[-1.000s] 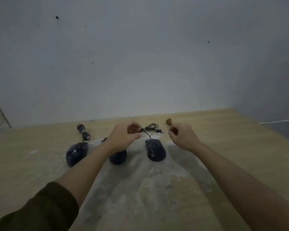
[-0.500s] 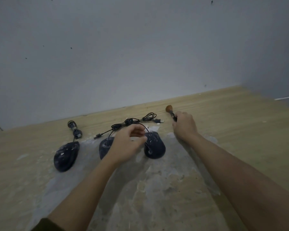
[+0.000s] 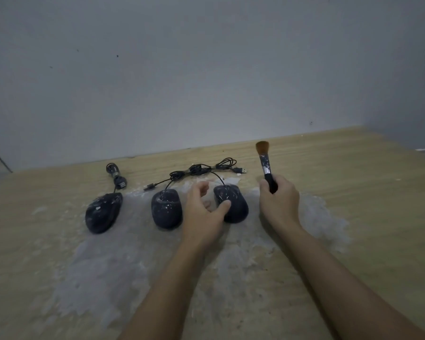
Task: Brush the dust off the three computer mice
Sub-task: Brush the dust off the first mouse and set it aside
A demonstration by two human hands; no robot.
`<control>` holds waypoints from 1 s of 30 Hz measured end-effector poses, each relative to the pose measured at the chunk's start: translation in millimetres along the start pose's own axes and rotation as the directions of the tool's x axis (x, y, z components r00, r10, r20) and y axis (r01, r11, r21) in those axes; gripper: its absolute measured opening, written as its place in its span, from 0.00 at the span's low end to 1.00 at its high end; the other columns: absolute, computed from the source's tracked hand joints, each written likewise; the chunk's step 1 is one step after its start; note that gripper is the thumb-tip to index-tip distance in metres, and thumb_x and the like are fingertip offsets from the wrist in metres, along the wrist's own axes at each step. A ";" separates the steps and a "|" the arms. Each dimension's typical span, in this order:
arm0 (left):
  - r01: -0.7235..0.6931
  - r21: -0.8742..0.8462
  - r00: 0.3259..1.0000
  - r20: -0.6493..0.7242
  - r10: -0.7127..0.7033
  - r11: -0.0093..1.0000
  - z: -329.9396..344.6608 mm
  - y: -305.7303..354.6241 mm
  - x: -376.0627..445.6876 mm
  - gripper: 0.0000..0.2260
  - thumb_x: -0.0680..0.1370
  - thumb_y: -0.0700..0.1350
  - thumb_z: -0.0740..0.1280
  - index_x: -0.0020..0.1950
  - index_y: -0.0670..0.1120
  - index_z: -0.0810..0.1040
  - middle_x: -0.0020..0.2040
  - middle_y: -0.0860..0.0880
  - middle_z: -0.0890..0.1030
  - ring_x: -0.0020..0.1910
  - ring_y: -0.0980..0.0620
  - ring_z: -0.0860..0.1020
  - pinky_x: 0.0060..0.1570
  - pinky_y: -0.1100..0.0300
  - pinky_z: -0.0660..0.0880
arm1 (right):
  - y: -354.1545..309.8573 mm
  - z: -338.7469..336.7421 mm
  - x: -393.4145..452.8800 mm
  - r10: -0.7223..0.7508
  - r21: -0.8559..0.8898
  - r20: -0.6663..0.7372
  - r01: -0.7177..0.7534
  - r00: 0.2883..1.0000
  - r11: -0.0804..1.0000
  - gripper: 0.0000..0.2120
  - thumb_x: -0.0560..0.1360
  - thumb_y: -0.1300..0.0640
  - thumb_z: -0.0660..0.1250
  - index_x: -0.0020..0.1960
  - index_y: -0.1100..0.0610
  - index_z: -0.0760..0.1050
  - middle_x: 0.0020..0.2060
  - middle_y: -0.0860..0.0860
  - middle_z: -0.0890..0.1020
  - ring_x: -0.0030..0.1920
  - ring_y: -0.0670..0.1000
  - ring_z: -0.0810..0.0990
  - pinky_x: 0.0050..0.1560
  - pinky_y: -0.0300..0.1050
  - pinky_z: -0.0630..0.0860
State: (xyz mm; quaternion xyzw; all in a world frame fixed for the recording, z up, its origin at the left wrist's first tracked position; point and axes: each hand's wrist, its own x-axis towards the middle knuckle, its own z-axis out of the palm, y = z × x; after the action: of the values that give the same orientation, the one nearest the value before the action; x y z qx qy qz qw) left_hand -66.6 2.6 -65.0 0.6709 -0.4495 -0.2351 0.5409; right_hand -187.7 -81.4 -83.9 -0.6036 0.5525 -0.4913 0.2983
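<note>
While the right hand (image 3: 279,202) is wrapped tight around the black handle of one brush (image 3: 265,165), bristles pointing up and away from the camera, three dark wired mice sit in a row on the table (image 3: 353,192): left mouse (image 3: 102,213), middle mouse (image 3: 166,208), right mouse (image 3: 233,202). All three are speckled with white dust and lie with their long axes running front to back, cable ends toward the wall (image 3: 206,69). Left hand (image 3: 201,217) has its fingers spread loose between the middle and right mice, thumb resting on the right one. Two bundles of cable: one tangle (image 3: 201,169) behind the middle and right mice, one coil (image 3: 114,174) behind the left. Pale wood tabletop with a big smear of white powder (image 3: 103,273), plain grey wall behind.
</note>
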 end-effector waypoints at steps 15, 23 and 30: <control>-0.089 0.517 0.996 0.026 0.088 0.852 11.5 -15.0 0.5 0.34 0.61 0.65 0.72 0.59 0.46 0.71 0.56 0.50 0.76 0.61 0.50 0.70 0.59 0.54 0.70 | -5.0 13.0 -11.0 -0.103 0.051 0.123 0.097 0.987 0.994 0.03 0.76 0.59 0.63 0.46 0.54 0.76 0.40 0.53 0.82 0.42 0.51 0.80 0.41 0.34 0.76; -0.068 0.293 0.994 -0.064 0.091 0.954 11.0 -15.4 8.3 0.24 0.62 0.51 0.77 0.55 0.49 0.75 0.50 0.52 0.80 0.51 0.52 0.77 0.50 0.58 0.75 | -13.6 16.8 -20.1 -0.149 0.130 0.165 0.129 0.975 0.983 0.04 0.75 0.59 0.63 0.44 0.55 0.76 0.37 0.53 0.83 0.39 0.53 0.82 0.44 0.57 0.80; 0.088 -0.291 0.992 -0.061 -0.110 0.953 5.2 -11.1 11.3 0.26 0.66 0.38 0.76 0.60 0.52 0.72 0.50 0.57 0.78 0.49 0.61 0.77 0.45 0.69 0.72 | -33.4 8.3 -14.2 -0.194 0.220 0.208 0.147 0.959 0.964 0.04 0.75 0.58 0.66 0.49 0.52 0.76 0.36 0.48 0.83 0.31 0.46 0.80 0.35 0.43 0.79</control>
State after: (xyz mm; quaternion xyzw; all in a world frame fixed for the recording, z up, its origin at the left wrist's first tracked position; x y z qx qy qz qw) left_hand -61.4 -9.7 -75.0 0.6154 -0.3553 -0.2989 0.6370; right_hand -166.2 -62.3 -60.3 -0.6680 0.4074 -0.4966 0.3759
